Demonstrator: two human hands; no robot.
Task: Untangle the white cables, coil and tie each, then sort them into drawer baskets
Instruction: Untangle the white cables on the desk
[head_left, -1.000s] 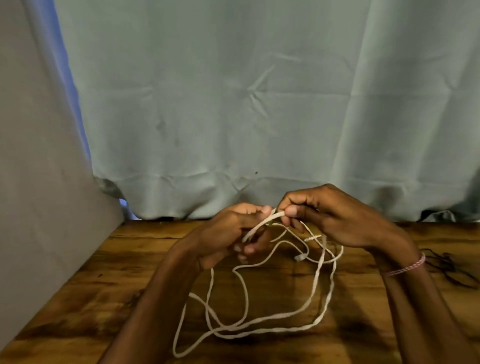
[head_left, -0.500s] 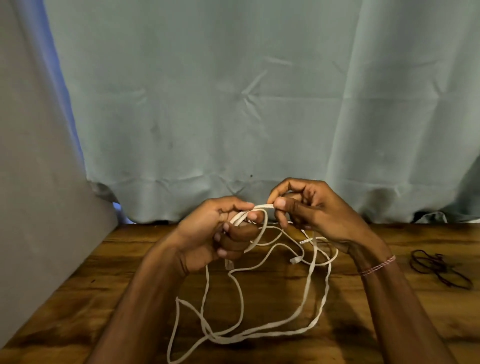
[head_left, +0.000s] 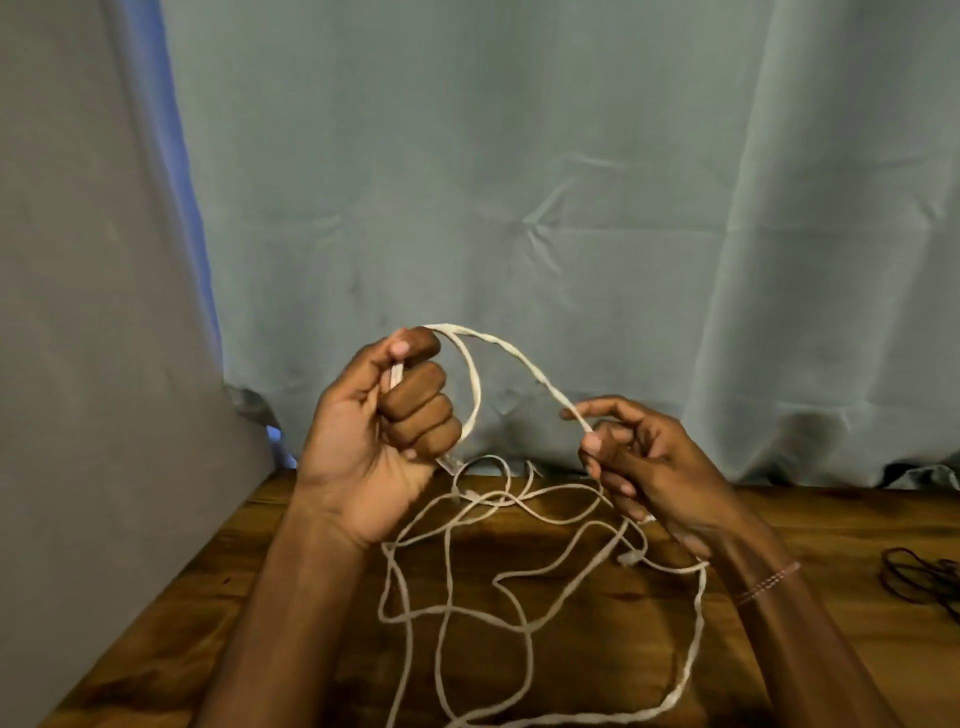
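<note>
Tangled white cables (head_left: 519, 582) hang from both hands and trail in loose loops onto the wooden table (head_left: 831, 525). My left hand (head_left: 384, 436) is raised in a fist, gripping a cable end with a small loop curving round its fingers. From that fist one strand arcs up and over to my right hand (head_left: 644, 462), which pinches it between thumb and fingertips, lower and to the right. A small white connector (head_left: 629, 558) dangles in the tangle below my right hand.
A pale green curtain (head_left: 571, 208) hangs behind the table. A grey panel (head_left: 104, 364) stands along the left side. Thin dark ties (head_left: 919, 574) lie on the table at the far right edge.
My hands have moved apart. The left hand rose and closed into a fist on the cable, and the right hand slid down and right, drawing out an arc of cable between them.
</note>
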